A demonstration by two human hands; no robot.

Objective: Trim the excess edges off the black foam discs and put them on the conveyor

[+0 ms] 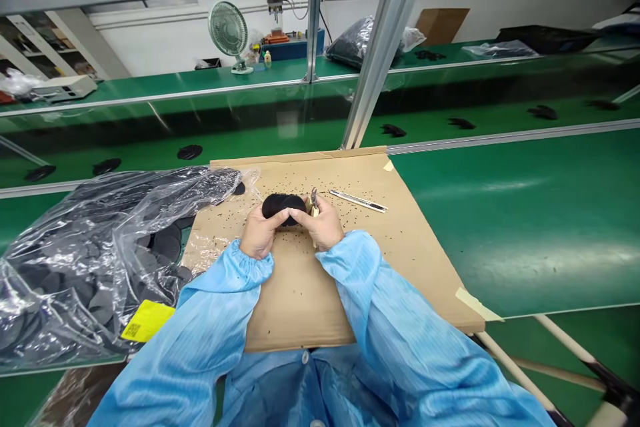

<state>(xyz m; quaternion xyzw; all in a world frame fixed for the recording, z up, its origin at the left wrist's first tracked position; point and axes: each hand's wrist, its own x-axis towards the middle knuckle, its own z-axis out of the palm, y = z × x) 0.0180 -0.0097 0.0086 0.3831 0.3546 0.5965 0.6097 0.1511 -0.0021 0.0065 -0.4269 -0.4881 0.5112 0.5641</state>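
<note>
Two flat, rounded black pieces [283, 204] overlap between my hands above the cardboard sheet [300, 287]. My left hand [260, 232] is closed on their left side, thumb on top. On the right side, my right hand [324, 223] pinches the pieces with its thumb. That same hand also has a small pair of nippers [314, 199] tucked in it, metal jaws pointing away from me; most of the handles are hidden. A white utility knife [359, 201] lies on the cardboard to the right, apart from my hands. Tiny black scraps are scattered around.
A clear plastic bag [120, 233] full of black discs covers the left side, with a yellow label [148, 320] on it. A metal post [375, 47] rises behind the cardboard. Several black pieces lie along the green belt [270, 110]. A fan [229, 30] stands farther back.
</note>
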